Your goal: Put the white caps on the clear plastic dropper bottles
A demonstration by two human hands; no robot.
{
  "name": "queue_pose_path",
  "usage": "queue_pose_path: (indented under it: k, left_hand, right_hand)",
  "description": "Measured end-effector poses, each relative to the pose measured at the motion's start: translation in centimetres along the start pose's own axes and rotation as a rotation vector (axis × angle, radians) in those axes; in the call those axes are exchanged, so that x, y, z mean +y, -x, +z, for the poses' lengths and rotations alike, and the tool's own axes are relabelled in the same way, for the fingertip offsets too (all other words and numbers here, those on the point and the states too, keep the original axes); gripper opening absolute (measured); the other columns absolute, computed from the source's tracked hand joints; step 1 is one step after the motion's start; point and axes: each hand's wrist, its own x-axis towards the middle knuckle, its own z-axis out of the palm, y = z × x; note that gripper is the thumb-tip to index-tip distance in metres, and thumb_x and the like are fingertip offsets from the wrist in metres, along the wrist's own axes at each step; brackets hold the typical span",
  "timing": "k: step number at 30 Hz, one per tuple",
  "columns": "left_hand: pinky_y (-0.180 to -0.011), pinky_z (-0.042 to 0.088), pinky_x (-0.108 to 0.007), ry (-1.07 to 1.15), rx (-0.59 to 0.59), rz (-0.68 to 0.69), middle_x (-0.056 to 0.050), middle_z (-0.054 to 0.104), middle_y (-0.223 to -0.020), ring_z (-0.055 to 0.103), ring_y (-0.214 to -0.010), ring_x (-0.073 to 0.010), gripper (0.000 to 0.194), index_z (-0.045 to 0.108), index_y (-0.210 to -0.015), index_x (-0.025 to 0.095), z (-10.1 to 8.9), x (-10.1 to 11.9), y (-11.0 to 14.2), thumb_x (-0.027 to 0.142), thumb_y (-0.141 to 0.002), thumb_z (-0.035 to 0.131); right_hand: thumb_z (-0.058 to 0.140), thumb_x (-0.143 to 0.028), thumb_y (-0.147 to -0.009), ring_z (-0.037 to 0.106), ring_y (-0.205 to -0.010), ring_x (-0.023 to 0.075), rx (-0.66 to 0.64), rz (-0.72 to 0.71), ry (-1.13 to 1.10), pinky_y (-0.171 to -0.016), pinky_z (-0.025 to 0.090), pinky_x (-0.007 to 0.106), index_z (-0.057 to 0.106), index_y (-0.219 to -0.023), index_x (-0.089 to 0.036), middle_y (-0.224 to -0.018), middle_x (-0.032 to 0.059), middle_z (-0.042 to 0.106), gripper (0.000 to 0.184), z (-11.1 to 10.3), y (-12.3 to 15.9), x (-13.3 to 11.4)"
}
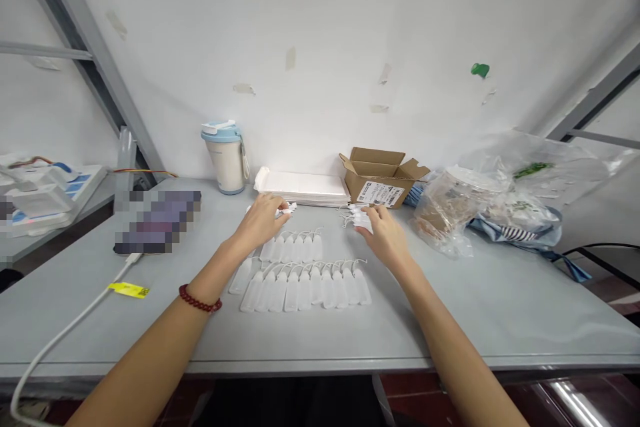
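Observation:
Two rows of translucent white tags with thin white loops lie flat on the grey table: a shorter back row point(291, 249) and a longer front row point(305, 288). One separate tag point(242, 276) lies at the left, slightly overlapping the front row's end. Behind the rows, my left hand point(261, 221) has its fingers closed around small white pieces that look like tag tops, mostly hidden by the hand. My right hand point(384, 235) grips the right side of a small group of white tags point(359, 216), their loops pointing left.
Behind the hands are a stack of white flat packs point(303, 187) and an open cardboard box point(377, 177). A cream tumbler point(226, 160) with a blue lid stands back left. A phone point(159, 221) with a white cable lies left; plastic bags point(450, 207) lie right.

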Motion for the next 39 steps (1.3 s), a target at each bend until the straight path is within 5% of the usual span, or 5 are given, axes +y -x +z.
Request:
queue_pose_path:
  k: [7,20,24,30,39]
  left_hand:
    - [-0.076,0.046,-0.032,0.652,-0.089,-0.229,-0.006,0.069,-0.098,0.059,-0.091,-0.0217,0.037,0.068,-0.096,0.016,0.0,2.9,0.6,0.042,-0.070,0.066]
    - [-0.072,0.047,-0.031,0.846,-0.166,-0.358,-0.006,0.068,-0.095,0.059,-0.091,-0.0203,0.037,0.069,-0.087,0.017,0.7,3.1,0.8,0.040,-0.058,0.076]
    - [-0.069,0.047,-0.032,0.859,-0.190,-0.354,-0.007,0.069,-0.090,0.060,-0.085,-0.0203,0.038,0.069,-0.086,0.015,0.7,3.6,0.9,0.039,-0.057,0.076]
    - [-0.076,0.048,-0.034,0.965,-0.191,-0.432,-0.007,0.070,-0.082,0.061,-0.075,-0.0164,0.034,0.067,-0.082,0.013,1.0,3.9,0.9,0.032,-0.056,0.078]
    - [-0.087,0.045,-0.034,1.180,-0.194,-0.402,-0.009,0.068,-0.102,0.062,-0.095,-0.0191,0.027,0.067,-0.089,0.015,1.4,4.2,1.2,0.031,-0.069,0.071]
  right_hand:
    - [0.049,-0.028,-0.090,0.055,-0.074,0.0138,-0.316,-0.392,-0.505,-0.069,0.043,0.026,0.062,-0.104,-0.021,-0.084,0.0036,0.061,0.021,0.5,1.5,-3.5]
    - [0.045,-0.042,-0.091,0.055,-0.078,0.0150,-0.461,-0.365,-0.481,-0.076,0.043,0.028,0.062,-0.109,-0.022,-0.086,0.0049,0.056,0.032,1.2,1.7,-3.6]
    - [0.044,-0.042,-0.091,0.054,-0.074,0.0151,-0.418,-0.347,-0.431,-0.071,0.041,0.028,0.063,-0.106,-0.022,-0.082,0.0043,0.055,0.031,1.5,1.6,-3.6]
    - [0.042,-0.028,-0.093,0.052,-0.073,0.0153,-0.176,-0.325,-0.421,-0.071,0.041,0.028,0.061,-0.100,-0.020,-0.081,0.0046,0.056,0.022,1.6,1.5,-3.5]
    - [0.046,-0.022,-0.089,0.056,-0.089,0.0185,-0.035,-0.382,-0.501,-0.078,0.043,0.031,0.057,-0.100,-0.022,-0.096,0.0066,0.060,0.015,0.6,1.9,-4.1]
